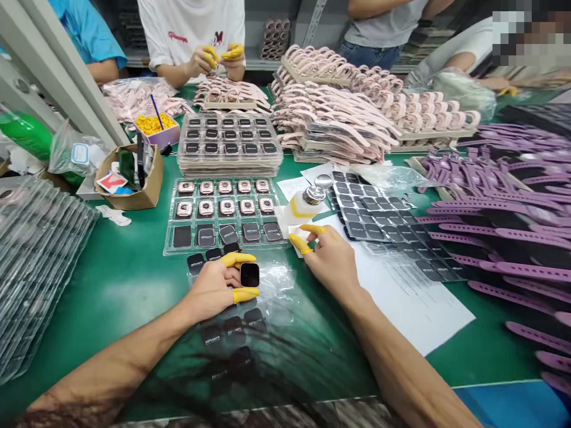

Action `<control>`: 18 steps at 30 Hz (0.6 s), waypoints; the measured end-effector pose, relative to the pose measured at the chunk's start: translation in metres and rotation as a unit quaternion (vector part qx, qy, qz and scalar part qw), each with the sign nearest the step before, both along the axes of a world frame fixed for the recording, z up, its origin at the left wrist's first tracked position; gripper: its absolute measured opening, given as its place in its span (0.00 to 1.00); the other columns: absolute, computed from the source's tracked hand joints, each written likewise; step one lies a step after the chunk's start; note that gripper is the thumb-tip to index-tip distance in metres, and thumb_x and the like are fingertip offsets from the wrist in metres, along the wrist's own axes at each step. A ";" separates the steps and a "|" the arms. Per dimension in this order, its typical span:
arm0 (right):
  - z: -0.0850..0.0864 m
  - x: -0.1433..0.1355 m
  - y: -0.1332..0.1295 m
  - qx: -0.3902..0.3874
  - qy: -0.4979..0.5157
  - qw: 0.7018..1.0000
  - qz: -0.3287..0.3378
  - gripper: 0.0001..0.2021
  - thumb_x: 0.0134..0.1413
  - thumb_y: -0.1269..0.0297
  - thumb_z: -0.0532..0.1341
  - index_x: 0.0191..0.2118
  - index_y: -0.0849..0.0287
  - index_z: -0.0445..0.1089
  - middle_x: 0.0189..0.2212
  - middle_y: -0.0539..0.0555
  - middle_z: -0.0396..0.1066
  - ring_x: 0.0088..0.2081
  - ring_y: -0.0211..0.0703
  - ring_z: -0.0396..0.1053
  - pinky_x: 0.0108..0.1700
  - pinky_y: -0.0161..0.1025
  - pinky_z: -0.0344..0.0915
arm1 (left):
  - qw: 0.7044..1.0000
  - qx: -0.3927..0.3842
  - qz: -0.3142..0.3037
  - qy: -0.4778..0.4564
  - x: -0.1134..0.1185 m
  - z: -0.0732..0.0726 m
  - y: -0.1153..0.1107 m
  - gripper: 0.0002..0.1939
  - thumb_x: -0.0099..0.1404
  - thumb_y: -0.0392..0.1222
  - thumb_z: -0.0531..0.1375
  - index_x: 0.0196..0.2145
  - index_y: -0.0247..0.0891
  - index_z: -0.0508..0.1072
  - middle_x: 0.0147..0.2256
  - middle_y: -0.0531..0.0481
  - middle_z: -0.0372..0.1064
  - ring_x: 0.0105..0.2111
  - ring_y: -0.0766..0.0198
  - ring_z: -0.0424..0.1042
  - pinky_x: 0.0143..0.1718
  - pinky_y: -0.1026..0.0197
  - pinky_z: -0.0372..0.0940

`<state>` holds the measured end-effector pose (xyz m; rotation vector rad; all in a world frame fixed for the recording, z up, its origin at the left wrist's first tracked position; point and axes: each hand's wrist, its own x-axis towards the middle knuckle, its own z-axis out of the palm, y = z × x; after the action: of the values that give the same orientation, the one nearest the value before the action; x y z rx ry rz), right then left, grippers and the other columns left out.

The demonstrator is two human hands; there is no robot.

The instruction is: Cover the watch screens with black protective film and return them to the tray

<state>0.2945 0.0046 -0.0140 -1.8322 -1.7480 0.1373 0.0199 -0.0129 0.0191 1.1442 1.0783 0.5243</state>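
My left hand [214,282], with yellow finger cots on thumb and forefinger, grips a small square smartwatch body [250,275] by its edges, the dark screen facing up. Yellow cots also cover two fingers of my right hand [328,252], which pinches a white wipe [294,233] beside a pump bottle [304,208] of clear and yellow look with a metal top. Beyond my left hand lies a clear plastic tray [169,229] with rows of pink-framed watch bodies [227,207] and a front row of black square films [251,232]. More black films [234,330] lie under and before my left hand.
Stacked trays [229,163], pink straps [330,119] and purple straps [491,223] crowd the back and right. A cardboard box [147,184] and leaning clear trays [40,267] stand left. Film sheets [370,205] and paper [414,315] lie right. Co-workers sit opposite.
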 end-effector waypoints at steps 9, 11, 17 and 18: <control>0.005 0.011 -0.001 0.025 0.019 0.996 0.081 0.06 0.63 0.66 0.56 0.40 0.55 0.71 0.44 0.61 0.74 0.46 0.54 0.72 0.47 0.50 0.69 | 1.000 -0.007 0.005 -0.006 0.003 0.000 0.002 0.34 0.50 0.38 0.76 0.55 0.38 0.76 0.27 0.59 0.70 0.27 0.69 0.67 0.35 0.62 0.67; 0.010 -0.003 -0.007 0.071 0.059 0.987 0.131 0.05 0.65 0.67 0.55 0.41 0.53 0.69 0.39 0.57 0.74 0.39 0.49 0.72 0.42 0.46 0.69 | 1.000 -0.021 0.013 -0.015 0.003 0.000 0.001 0.37 0.48 0.36 0.77 0.56 0.36 0.76 0.28 0.58 0.72 0.28 0.69 0.69 0.35 0.62 0.67; 0.018 -0.060 -0.021 0.129 -0.027 0.921 0.367 0.04 0.68 0.69 0.59 0.43 0.52 0.70 0.34 0.52 0.73 0.31 0.44 0.67 0.32 0.42 0.64 | 0.998 0.004 0.022 -0.055 0.004 -0.006 -0.002 0.34 0.48 0.34 0.76 0.54 0.34 0.78 0.37 0.50 0.79 0.35 0.64 0.77 0.42 0.61 0.72; 0.019 -0.063 -0.021 0.132 -0.027 0.920 0.368 0.04 0.68 0.69 0.60 0.43 0.53 0.70 0.35 0.52 0.73 0.32 0.44 0.68 0.32 0.42 0.64 | 0.998 0.004 0.029 -0.058 0.004 -0.008 -0.002 0.34 0.48 0.34 0.76 0.55 0.35 0.79 0.37 0.50 0.80 0.35 0.64 0.78 0.42 0.61 0.72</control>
<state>0.2316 -0.0166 0.0051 -0.9284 -2.2875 0.1363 0.0238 -0.0152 0.0115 1.0789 1.0126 0.6341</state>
